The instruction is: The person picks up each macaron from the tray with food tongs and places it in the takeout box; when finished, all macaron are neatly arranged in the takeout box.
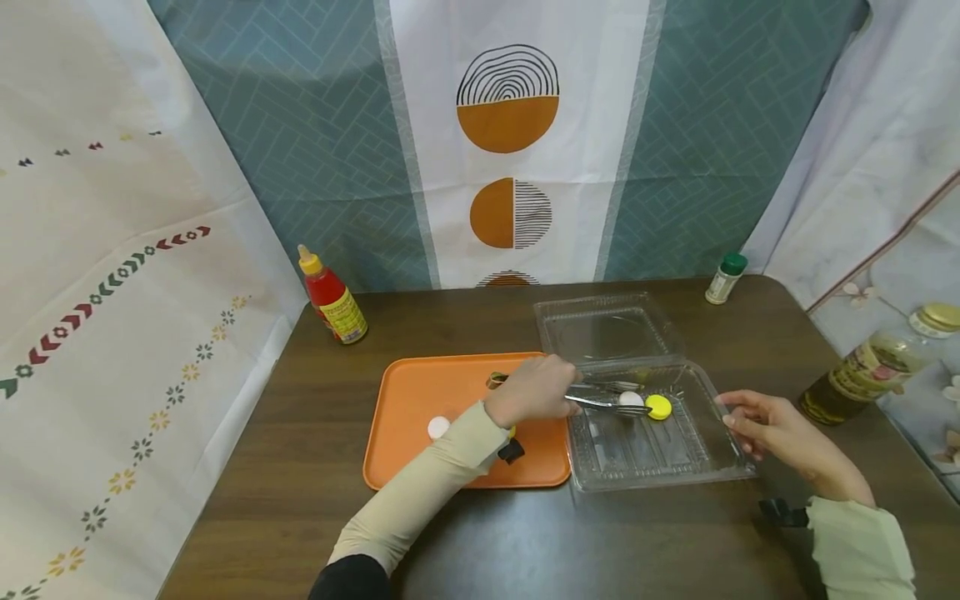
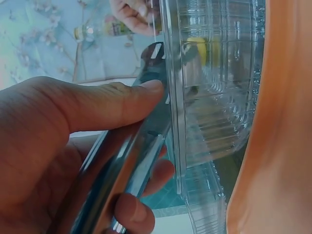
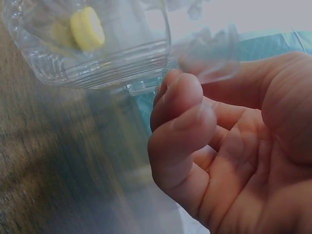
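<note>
My left hand (image 1: 536,389) grips metal tongs (image 2: 161,112), reaching over the orange tray to the clear plastic container (image 1: 592,475). The tong ends lie around a white disc (image 1: 631,400) in the container; whether they touch it, I cannot tell. Beside it is a yellow disc (image 1: 658,407), also visible through the plastic in the right wrist view (image 3: 87,29). On the container's right side, my right hand (image 1: 776,429) pinches the rim between thumb and fingers. The container's clear lid (image 1: 607,329) lies folded back behind it.
The orange tray (image 1: 408,379) holds another white disc (image 1: 438,427) and a yellow piece (image 1: 512,432) partly hidden by my left arm. A red squeeze bottle (image 1: 333,300) stands back left. A green-capped shaker (image 1: 726,279) is back right, an oil bottle (image 1: 862,371) at right.
</note>
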Demonstrator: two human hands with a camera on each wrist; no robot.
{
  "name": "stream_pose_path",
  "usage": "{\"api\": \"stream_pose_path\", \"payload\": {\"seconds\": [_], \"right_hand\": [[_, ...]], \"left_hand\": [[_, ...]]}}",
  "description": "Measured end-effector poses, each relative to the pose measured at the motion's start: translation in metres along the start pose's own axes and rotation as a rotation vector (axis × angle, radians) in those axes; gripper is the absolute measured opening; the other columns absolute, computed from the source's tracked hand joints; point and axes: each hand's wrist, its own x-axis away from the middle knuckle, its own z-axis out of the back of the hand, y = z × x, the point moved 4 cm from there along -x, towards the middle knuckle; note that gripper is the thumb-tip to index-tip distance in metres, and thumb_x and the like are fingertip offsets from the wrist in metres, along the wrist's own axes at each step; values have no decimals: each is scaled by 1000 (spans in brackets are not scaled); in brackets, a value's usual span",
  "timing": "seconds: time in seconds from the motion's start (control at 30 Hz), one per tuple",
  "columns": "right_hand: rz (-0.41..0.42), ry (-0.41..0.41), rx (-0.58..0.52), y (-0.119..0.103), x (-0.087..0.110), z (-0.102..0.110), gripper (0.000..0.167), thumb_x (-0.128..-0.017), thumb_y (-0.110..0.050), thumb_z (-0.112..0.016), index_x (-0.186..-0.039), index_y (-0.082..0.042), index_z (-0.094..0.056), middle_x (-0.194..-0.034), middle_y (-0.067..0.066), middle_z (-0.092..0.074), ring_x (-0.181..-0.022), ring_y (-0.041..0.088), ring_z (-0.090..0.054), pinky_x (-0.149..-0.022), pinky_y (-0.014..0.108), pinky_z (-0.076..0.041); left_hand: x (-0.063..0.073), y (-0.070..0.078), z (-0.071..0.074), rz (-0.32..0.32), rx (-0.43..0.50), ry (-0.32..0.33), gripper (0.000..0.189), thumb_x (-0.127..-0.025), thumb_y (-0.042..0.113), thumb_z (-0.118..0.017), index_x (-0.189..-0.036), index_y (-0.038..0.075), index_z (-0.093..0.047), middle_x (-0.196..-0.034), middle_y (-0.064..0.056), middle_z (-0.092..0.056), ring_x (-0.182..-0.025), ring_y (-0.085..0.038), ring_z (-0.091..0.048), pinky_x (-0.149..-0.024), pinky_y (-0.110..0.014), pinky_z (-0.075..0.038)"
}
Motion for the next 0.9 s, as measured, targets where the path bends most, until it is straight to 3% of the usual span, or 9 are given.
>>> {"api": "stream_pose_path", "payload": {"seconds": [0.07, 0.13, 0.23, 0.33, 0.9], "right_hand": [[3, 4, 5, -1, 0, 0, 35, -105, -1, -51, -132, 19, -43, -71, 7, -54, -56, 18, -52, -48, 31, -47], [-1, 7, 9, -2, -1, 0, 35, -105, -2, -51, -132, 19, -44, -71, 7, -54, -56, 18, -52, -48, 31, -47], [-12, 7, 16, -1, -1, -1, 35, -105, -2, -51, -132, 19, -43, -72, 7, -54, -56, 18, -52, -49, 31, -48], [-20, 5, 16, 0, 0, -2, 36, -105, -1, -52, -132, 20, -43, -72, 7, -54, -57, 19, -52, -49, 31, -48], [29, 9, 10, 0, 1, -2, 35, -105, 0, -51, -132, 20, -43, -67, 7, -52, -54, 17, -51, -47, 32, -46]], "left_hand": [[-1, 1, 0, 11, -17, 4, 30, -89, 31, -81, -112, 12, -76, -64, 6, -36, -50, -7, -26, -48, -23, -23], [-1, 2, -1, 25, -45, 3, 29, -88, 33, -81, -110, 13, -77, -72, 4, -46, -54, -7, -33, -49, -23, -28], [-1, 5, -3, 40, -77, -15, 34, -88, 35, -81, -115, 14, -77, -99, -3, -63, -63, -7, -46, -52, -22, -37], [0, 7, -5, 46, -88, -31, 38, -88, 36, -81, -119, 13, -76, -121, -10, -63, -67, -9, -55, -52, -22, -41], [-2, 4, -6, 80, -62, -56, 42, -88, 35, -81, -120, 10, -74, -116, -8, -63, -76, -11, -56, -61, -24, -45]]}}
